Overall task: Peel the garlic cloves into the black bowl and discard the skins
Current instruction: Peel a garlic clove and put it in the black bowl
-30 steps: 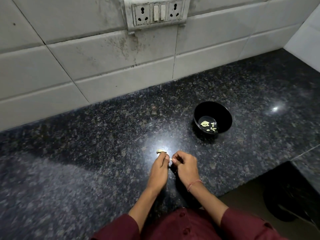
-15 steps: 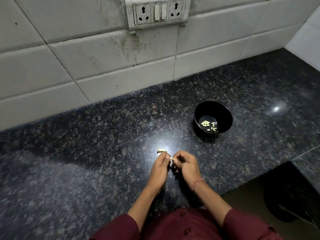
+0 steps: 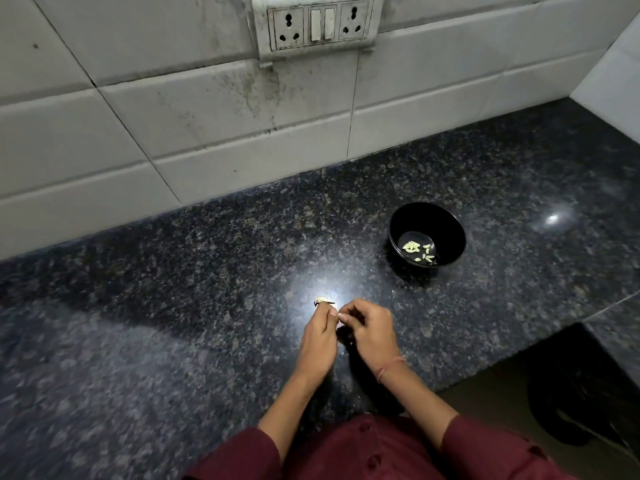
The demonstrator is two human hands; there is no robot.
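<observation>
Pinching garlic clove (image 3: 334, 311) between left hand (image 3: 317, 341) and right hand (image 3: 372, 332).

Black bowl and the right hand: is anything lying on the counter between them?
No. In the head view, only bare speckled dark granite counter separates the right hand from the round black bowl.

I'm seeing the black bowl (image 3: 448, 225) sitting upright, holding a few pale peeled cloves (image 3: 419, 251) scattered on its bottom. Well apart, down-left of it, a pale garlic scrap (image 3: 323, 300) is lying flat; I'm not making out whether it's skin or flesh. Just beside it, the left hand (image 3: 317, 336) and right hand (image 3: 372, 332) are pinching a mostly hidden clove (image 3: 334, 312).
</observation>
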